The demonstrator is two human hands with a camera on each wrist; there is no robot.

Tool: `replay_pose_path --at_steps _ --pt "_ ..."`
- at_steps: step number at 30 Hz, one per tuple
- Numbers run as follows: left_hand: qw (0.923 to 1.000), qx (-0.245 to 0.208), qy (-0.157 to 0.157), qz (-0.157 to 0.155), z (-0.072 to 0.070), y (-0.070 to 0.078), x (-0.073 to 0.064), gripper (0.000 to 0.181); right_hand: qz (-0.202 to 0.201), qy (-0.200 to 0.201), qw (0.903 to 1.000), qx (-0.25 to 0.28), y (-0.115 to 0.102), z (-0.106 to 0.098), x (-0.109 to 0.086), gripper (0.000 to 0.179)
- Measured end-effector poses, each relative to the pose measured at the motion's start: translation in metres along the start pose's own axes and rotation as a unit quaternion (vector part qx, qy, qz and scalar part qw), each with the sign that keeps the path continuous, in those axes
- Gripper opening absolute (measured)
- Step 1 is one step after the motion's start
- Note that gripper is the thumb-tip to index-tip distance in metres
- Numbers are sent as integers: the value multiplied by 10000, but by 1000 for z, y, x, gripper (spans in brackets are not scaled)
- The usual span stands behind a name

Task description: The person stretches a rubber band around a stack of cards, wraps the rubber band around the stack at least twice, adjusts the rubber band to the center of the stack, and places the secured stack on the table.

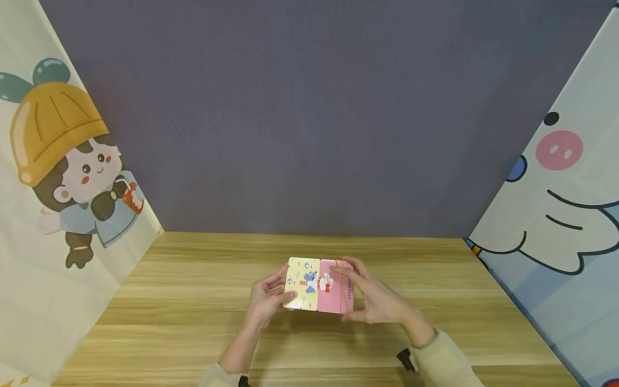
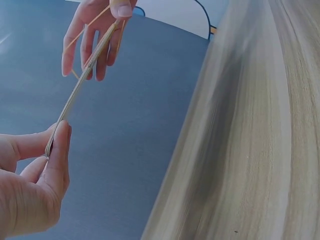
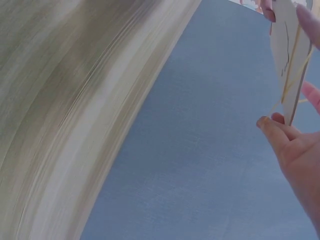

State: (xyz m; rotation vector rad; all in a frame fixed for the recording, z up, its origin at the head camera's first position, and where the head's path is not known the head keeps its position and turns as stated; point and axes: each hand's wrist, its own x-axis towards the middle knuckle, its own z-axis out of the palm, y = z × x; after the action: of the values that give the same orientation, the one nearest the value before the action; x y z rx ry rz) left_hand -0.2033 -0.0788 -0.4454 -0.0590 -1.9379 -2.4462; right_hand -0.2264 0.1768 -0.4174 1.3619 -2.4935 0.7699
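Observation:
A small notebook (image 1: 303,290) is held up over the table, its yellow and pink covers spread side by side toward the head camera. My left hand (image 1: 265,301) pinches the yellow end, thumb on the cover and fingers behind. At the pink end is my right hand (image 1: 379,295), thumb at the lower edge and fingers at the upper part. A thin yellowish rubber band (image 1: 343,287) crosses the pink cover. In the left wrist view the band (image 2: 76,39) is stretched over the right fingers, and the notebook (image 2: 75,92) shows edge-on. Its pale underside (image 3: 286,47) appears in the right wrist view.
A wood-grain table (image 1: 193,279) lies beneath both hands. Behind it rises a dark grey-blue panel (image 1: 309,118). Cartoon-printed side panels stand at the left (image 1: 29,258) and right (image 1: 512,226). A black piece (image 1: 406,359) sits by the right cuff.

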Motion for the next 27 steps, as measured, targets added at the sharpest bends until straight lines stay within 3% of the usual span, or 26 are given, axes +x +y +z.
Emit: replay_pose_path --at_steps 19,27 --pt "9999 -49 -97 -34 1 2 1 66 -28 277 9996 88 1 3 2 86" --pt "10000 -49 -13 -59 0 2 -1 66 14 485 9978 458 4 5 3 79"
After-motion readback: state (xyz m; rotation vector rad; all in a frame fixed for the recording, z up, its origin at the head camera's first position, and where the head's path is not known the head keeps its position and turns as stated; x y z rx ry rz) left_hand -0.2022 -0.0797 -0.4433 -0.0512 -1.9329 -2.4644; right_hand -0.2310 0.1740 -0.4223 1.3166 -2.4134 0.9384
